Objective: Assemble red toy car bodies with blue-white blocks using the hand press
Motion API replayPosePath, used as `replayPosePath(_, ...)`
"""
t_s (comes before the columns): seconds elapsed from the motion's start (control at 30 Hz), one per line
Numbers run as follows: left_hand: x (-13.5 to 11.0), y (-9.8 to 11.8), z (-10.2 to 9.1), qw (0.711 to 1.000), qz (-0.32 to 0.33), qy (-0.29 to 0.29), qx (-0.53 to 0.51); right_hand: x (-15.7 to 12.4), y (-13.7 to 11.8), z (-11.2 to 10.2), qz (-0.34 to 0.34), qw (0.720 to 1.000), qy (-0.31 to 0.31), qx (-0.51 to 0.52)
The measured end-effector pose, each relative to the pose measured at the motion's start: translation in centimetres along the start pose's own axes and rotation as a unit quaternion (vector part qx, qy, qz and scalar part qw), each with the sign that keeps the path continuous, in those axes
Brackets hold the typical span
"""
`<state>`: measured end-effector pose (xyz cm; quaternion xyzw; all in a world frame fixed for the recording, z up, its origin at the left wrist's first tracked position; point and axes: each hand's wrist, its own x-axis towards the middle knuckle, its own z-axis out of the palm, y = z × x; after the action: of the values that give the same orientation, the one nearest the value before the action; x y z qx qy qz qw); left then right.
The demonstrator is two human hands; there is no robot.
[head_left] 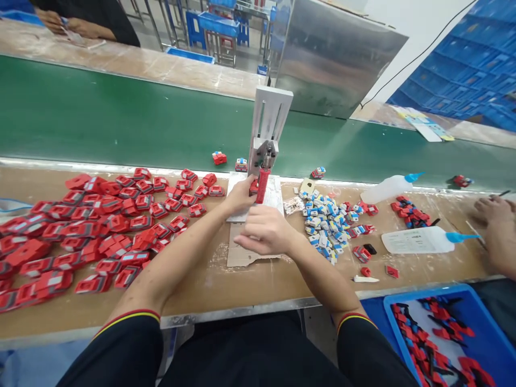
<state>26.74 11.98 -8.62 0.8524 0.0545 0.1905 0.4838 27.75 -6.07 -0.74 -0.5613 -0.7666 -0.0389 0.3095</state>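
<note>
A metal toggle press [272, 115] with a red handle [263, 185] stands upright on a pale base plate [276, 199]. My left hand [241, 197] reaches in from the left, its fingers closed on a small red plastic part [253, 187] beneath the press, beside the handle. Most of that part is hidden. My right hand [266, 231] is curled just at the handle's lower end, back of the hand upward and thumb toward the left. Its fingertips are out of sight, so whether it grips the handle is unclear. Cardboard [242, 252] lies below both hands.
Red housings [100, 215] cover the left bench; small white-and-blue parts [326, 220] are heaped on the right. Two glue bottles [419, 240] lie beyond them. A green conveyor [181, 121] runs behind. A blue tray [463, 293] sits lower right. Co-workers' hands [494, 209] show at right and upper left.
</note>
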Motion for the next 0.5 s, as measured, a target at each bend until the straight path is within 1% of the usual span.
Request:
replayPosePath(0.07, 0.0, 0.0, -0.3, 1.0, -0.002, -0.012, 0.002, -2.3, -1.9, -0.2, 0.012, 0.994, 0.094, 0.062)
replayPosePath(0.13, 0.0, 0.0, -0.7, 1.0, -0.003, -0.024, 0.003, -4.8, -3.3, -0.3, 0.037, 0.972, 0.197, 0.121)
replayPosePath(0.2, -0.2, -0.1, -1.2, 1.0, 0.003, -0.028, 0.008, -7.6, -4.3, -0.4, 0.095, 0.935, 0.301, 0.158)
replayPosePath(0.27, -0.9, -0.1, -1.9, 0.999, 0.009, -0.019, 0.026, -10.4, -4.8, -0.3, 0.162, 0.894, 0.383, 0.17)
replayPosePath(0.33, -2.0, 0.0, -2.8, 0.998, 0.003, 0.003, 0.06, -12.9, -4.9, 0.1, 0.211, 0.866, 0.423, 0.164)
replayPosePath(0.4, -3.4, 0.3, -3.7, 0.995, -0.021, 0.026, 0.096, -14.8, -4.9, 0.6, 0.236, 0.855, 0.435, 0.154)
replayPosePath(0.5, -4.9, 1.0, -4.5, 0.988, -0.063, 0.047, 0.132, -16.1, -4.7, 1.4, 0.253, 0.846, 0.448, 0.138)
